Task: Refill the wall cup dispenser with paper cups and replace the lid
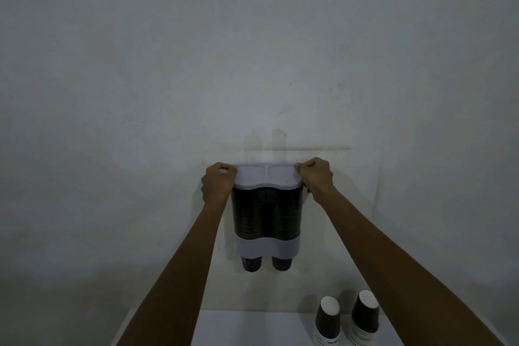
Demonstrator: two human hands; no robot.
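Observation:
A twin-tube cup dispenser (pixel 266 219) hangs on the wall, dark and see-through, with a pale band near its bottom. Dark paper cups fill both tubes, and two cup bottoms (pixel 266 263) poke out below. A pale lid (pixel 266 175) lies on top of the dispenser. My left hand (pixel 217 181) grips the lid's left end with curled fingers. My right hand (pixel 316 177) grips the lid's right end the same way. Whether the lid is fully seated I cannot tell.
Two stacks of upside-down dark paper cups (pixel 346 317) with white bases stand on a white table (pixel 252 329) at the bottom right, under my right forearm. A bare grey wall (pixel 252 50) fills the rest of the view.

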